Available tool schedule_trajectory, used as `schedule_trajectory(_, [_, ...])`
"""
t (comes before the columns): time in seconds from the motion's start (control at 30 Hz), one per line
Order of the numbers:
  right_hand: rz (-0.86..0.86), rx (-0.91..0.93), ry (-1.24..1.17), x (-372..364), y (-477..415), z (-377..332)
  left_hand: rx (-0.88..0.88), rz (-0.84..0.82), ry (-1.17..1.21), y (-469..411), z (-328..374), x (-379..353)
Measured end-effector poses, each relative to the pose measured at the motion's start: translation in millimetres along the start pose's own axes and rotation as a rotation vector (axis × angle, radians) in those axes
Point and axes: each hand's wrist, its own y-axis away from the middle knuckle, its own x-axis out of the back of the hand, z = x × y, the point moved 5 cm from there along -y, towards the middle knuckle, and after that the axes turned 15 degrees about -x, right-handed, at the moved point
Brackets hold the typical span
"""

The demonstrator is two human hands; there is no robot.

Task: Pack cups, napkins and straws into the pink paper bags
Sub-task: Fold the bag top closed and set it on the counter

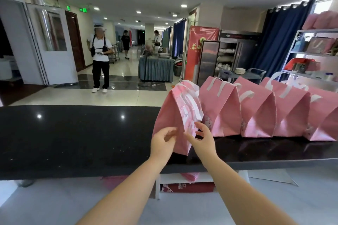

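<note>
Flanking pink bag [176, 113] — left hand [162, 141], right hand [202, 139] half-curled

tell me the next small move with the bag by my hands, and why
Probably spread the nearest pink bag open at the top. It leans on the black counter with its mouth folded flat, and the left hand and right hand are both at its lower half. Nothing can go in until it opens.

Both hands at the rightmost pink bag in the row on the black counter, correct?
Not quite. The head view shows the left hand and right hand at the leftmost pink bag in the row, not the rightmost. The row does stand on the black counter.
</note>
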Motion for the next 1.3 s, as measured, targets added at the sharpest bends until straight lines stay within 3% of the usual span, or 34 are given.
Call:
schedule_trajectory(0.1, [0.086,0.128,0.128,12.1,-9.8,4.5,-0.061,0.251,-0.215,1.0,-16.1,30.4])
schedule_trajectory(0.17, [0.118,0.154,0.172,21.7,-18.9,11.7,-0.015,0.297,-0.291,1.0,-32.3,41.1])
schedule_trajectory(0.33, [0.119,0.054,0.194,35.9,-39.4,38.2,0.101,0.1,-0.27,-9.0,-54.9,23.4])
schedule_trajectory(0.53, [0.143,-0.001,0.194,44.0,-55.3,53.4,0.019,0.178,-0.184,-6.7,-45.0,-1.0])
schedule_trajectory(0.73, [0.18,0.021,0.271,54.0,-68.2,49.2,-0.082,0.121,-0.321,-13.2,-38.3,-16.2])
schedule_trajectory(1.03, [0.265,0.124,0.478,42.3,-97.5,24.1,-0.024,0.13,-0.427,-63.1,-46.7,-31.4])
schedule_trajectory(1.3, [0.303,0.036,0.522,45.1,-98.2,46.8,0.039,0.032,-0.455,-43.6,-73.5,-33.7])
